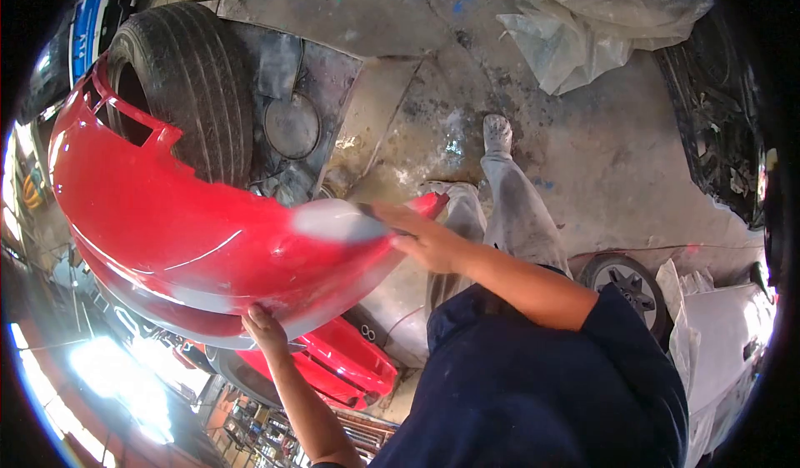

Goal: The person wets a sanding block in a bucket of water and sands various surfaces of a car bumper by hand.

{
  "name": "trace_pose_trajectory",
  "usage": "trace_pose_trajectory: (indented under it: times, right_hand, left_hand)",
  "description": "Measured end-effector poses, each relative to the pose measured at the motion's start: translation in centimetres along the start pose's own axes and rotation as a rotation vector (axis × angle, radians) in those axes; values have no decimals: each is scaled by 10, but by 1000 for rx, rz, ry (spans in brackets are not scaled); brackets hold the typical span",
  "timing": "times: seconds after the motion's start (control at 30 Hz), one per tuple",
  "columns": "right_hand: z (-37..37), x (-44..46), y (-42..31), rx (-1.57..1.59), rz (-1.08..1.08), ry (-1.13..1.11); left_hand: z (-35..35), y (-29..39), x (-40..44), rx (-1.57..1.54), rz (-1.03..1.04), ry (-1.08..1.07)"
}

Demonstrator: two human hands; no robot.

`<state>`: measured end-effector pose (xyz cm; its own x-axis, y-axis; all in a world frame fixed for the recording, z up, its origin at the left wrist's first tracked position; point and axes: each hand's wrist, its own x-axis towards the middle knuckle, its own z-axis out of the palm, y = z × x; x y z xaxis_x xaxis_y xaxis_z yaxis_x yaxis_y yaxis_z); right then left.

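A large red car bumper [208,226] with grey patches stretches across the left half of the view. My left hand [263,328] grips its lower edge, the fingers closed around the rim. My right hand [421,239] lies against the bumper near its tapered end, beside a light grey patch [337,220]. Motion smears its fingers. A thin dark edge shows beneath them, and I cannot make out what it is. Behind the bumper stands a worn black tire [196,85], which the bumper partly covers.
A second red car part [350,360] lies below the bumper. Crumpled plastic sheeting [592,26] is at the upper right. A wheel [625,289] and a whitish panel [725,335] are by my right side. A round metal disc [292,125] lies on the stained concrete floor [617,151].
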<state>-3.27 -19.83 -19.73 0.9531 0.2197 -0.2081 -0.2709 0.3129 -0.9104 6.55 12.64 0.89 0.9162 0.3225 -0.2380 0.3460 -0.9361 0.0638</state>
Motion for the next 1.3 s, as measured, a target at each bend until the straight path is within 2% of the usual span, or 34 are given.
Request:
trace_pose_trajectory:
  times: [0.03,0.1,0.13,0.2,0.3,0.4,0.5,0.6,0.8,0.9,1.0,1.1,1.17,1.23,1.3]
  right_hand:
    - [2,-5,2,60,56,6]
    - [2,-11,-3,172,162,15]
    - [3,-1,-20,178,99,13]
    - [6,27,-51,188,-36,3]
    - [13,23,-27,186,-132,-1]
    - [-1,2,-20,165,37,-21]
    - [10,37,-40,27,-104,7]
    - [17,86,-70,-159,-318,-136]
    - [-20,49,-41,-100,-77,-179]
    - [-2,77,-80,-90,-222,-180]
    - [3,77,-67,-64,-273,-172]
    - [-15,52,-49,-96,-129,-175]
    - [5,63,-54,-258,-242,-116]
    - [37,88,-77,-353,-366,-80]
    - [65,106,-96,-410,-486,-23]
  left_hand:
    - [0,-2,1,3,-28,-25]
    - [8,-9,3,4,103,56]
    - [8,-12,1,13,166,94]
    - [5,-10,-1,8,132,64]
    - [6,-9,4,-20,118,63]
    - [10,-15,2,-10,114,115]
    - [5,2,-4,6,96,54]
    - [6,-1,-1,11,108,45]
    - [17,-32,2,137,181,150]
    - [14,-29,-1,112,166,112]
    - [9,-14,-3,84,152,90]
    - [3,1,-7,71,127,3]
    - [5,-3,-5,58,164,30]
    - [18,-21,-1,31,249,181]
    - [15,-9,-3,-10,241,163]
